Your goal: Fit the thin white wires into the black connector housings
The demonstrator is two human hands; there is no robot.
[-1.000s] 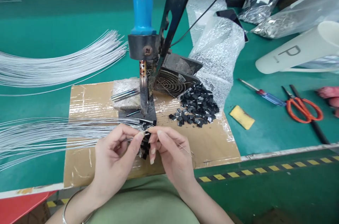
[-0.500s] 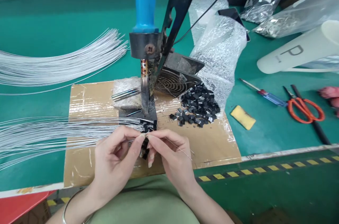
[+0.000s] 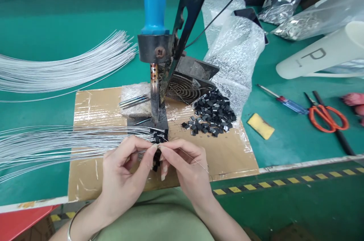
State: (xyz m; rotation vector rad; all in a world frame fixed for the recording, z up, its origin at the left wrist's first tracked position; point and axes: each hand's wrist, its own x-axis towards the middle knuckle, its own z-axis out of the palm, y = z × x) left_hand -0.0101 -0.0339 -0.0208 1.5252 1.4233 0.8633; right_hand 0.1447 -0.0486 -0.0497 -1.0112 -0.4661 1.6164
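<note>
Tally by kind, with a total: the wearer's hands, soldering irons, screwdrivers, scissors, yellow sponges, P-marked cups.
Left hand and right hand: 2
Soldering iron: 1
Screwdriver: 1
Scissors: 1 pair
Yellow sponge: 1
P-marked cup: 1
Total: 7

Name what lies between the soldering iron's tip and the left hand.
In the head view, black pieces with white wires reaching among them lie between the soldering iron's tip and the left hand.
</note>
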